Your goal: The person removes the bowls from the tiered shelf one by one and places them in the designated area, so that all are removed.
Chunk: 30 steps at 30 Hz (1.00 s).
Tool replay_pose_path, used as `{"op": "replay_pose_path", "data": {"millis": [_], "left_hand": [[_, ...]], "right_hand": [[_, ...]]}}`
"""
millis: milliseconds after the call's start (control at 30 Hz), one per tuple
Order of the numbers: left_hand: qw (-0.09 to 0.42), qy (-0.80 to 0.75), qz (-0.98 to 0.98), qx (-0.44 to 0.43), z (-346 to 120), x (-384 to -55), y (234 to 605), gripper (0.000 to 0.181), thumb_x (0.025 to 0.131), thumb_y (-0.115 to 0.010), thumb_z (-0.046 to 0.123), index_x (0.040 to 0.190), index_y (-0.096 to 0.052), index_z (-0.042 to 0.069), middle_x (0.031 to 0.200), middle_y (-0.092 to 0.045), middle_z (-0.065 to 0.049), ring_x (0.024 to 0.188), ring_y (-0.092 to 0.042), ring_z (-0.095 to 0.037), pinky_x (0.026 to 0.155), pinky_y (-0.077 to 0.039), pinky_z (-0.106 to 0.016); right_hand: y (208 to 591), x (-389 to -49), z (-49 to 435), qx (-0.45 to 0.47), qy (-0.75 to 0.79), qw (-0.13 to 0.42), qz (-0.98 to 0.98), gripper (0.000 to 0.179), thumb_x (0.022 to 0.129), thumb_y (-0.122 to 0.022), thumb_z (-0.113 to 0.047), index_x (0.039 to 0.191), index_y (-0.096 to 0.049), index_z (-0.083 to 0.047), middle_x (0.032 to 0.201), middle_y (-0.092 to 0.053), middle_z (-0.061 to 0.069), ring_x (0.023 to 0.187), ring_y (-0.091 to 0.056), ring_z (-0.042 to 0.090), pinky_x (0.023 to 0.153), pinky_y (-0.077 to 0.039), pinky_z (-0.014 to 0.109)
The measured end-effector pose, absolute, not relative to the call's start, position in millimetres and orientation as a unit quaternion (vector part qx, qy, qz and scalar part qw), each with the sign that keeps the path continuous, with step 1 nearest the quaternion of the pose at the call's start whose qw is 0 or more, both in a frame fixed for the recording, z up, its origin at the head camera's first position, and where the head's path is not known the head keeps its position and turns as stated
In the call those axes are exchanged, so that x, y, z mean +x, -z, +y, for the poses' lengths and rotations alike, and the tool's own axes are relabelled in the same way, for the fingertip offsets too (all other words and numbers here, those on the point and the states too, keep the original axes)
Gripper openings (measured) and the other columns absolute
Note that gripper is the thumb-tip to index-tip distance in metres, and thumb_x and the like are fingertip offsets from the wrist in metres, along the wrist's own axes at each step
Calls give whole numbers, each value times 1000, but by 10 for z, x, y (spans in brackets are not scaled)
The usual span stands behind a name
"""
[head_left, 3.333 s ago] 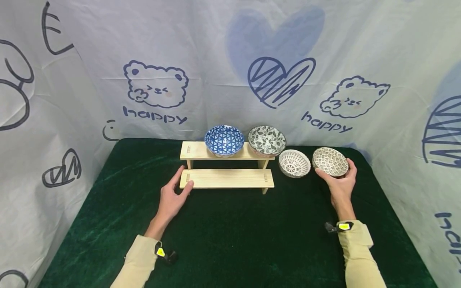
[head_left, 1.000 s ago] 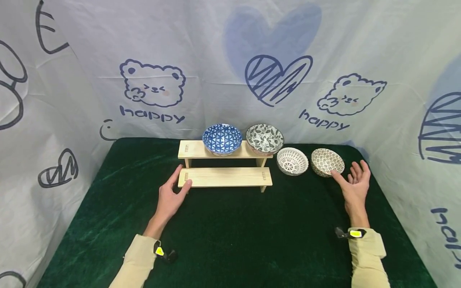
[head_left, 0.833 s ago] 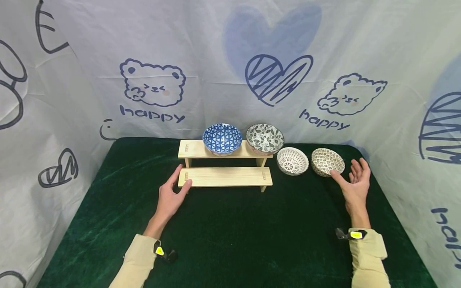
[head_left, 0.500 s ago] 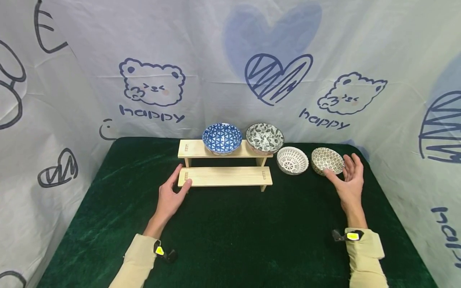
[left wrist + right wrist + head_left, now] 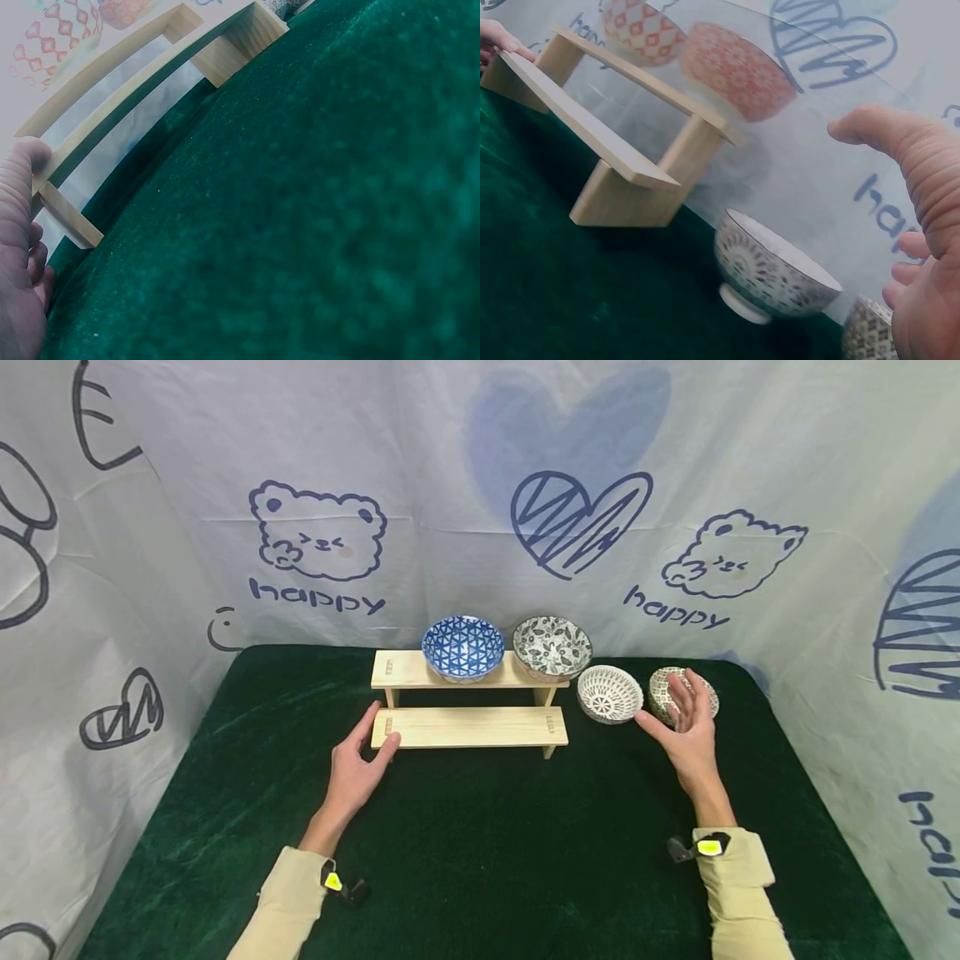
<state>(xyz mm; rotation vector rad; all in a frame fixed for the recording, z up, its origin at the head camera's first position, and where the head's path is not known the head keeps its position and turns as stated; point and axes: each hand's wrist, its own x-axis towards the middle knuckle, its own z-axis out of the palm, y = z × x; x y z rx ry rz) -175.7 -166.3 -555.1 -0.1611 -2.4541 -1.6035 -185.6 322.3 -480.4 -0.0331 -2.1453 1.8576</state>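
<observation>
My left hand holds the left end of a two-tier wooden stand, thumb on the lower board and fingers at its side. On the upper board sit a blue-patterned bowl and a grey leaf-patterned bowl. My right hand is raised, fingers spread and holding nothing, in front of a brown-checked bowl that it partly hides. Its thumb tip appears close to the rim of a white ribbed-pattern bowl; in the right wrist view thumb and white bowl look apart.
A dark green cloth covers the table. Pale fabric with blue drawings hangs behind and along both sides. The two smaller bowls stand on the cloth to the right of the stand.
My right hand has let go of the checked bowl, drawn back to the right, then moved left towards the white bowl. My left hand stays on the stand.
</observation>
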Motion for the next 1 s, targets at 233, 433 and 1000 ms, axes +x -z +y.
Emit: {"op": "replay_pose_path", "data": {"millis": [233,433,1000], "left_hand": [[106,545,-830,-57,-1668,-1755,5537,68,103,-68,34,160,-41,8,163,-44,-10,151,-41,-32,122,-33,-57],[107,545,-830,-58,-1667,-1752,5526,69,102,-69,32,160,-41,8,163,-44,-11,150,-41,-33,121,-33,-58],[104,549,-828,-56,-1666,-1744,5522,69,102,-69,31,161,-41,9,163,-43,-10,151,-40,-32,122,-32,-57]], "right_hand": [[4779,-1929,3010,17,-651,112,-751,96,91,-76,1,166,-18,-16,170,-28,14,158,-23,31,129,-17,51],[4755,-2001,2851,37,-635,89,-767,97,92,-77,-4,167,-16,-13,170,-27,15,157,-24,31,129,-17,48],[4623,-2206,2533,91,-631,72,-767,105,87,-81,-5,167,-14,-13,170,-28,11,157,-25,29,129,-19,46]]}}
